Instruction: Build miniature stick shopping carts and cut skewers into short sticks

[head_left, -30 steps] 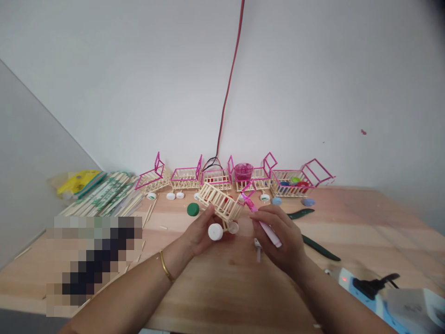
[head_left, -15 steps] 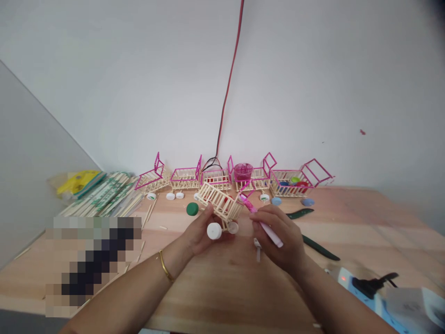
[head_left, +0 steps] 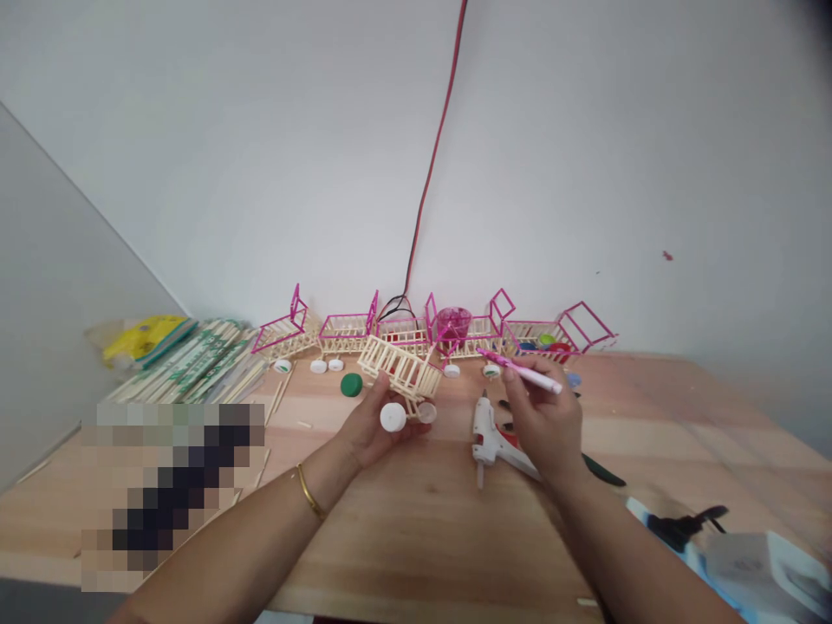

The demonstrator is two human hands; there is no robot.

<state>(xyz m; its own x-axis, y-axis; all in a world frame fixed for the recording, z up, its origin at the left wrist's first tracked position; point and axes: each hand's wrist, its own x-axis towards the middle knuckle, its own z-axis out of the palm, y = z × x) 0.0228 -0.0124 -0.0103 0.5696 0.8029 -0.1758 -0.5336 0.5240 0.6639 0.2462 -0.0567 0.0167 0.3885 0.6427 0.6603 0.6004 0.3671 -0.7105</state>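
My left hand (head_left: 372,426) is closed around a miniature cart (head_left: 399,368) built of pale sticks, held tilted above the table. White and clear bottle caps form wheels on its near side, and a green cap (head_left: 352,385) shows at its left. My right hand (head_left: 549,425) pinches a paintbrush (head_left: 536,378) with a pale pink handle. Its pink-coated tip points left, apart from the cart and just in front of a clear cup of magenta paint (head_left: 453,322). Below the brush lies a white glue gun (head_left: 484,426), partly hidden by my right hand.
Several stick carts with magenta rims (head_left: 344,334) line the wall. Bundled sticks (head_left: 201,364) and a yellow packet (head_left: 146,338) lie at the left, near a blurred-out patch. Dark green-handled pliers (head_left: 604,470) and a power strip with a black plug (head_left: 682,527) are at the right.
My right hand has moved up and right, taking the brush off the held cart toward the paint cup. More of the glue gun shows. My left hand keeps the cart, shifted slightly left.
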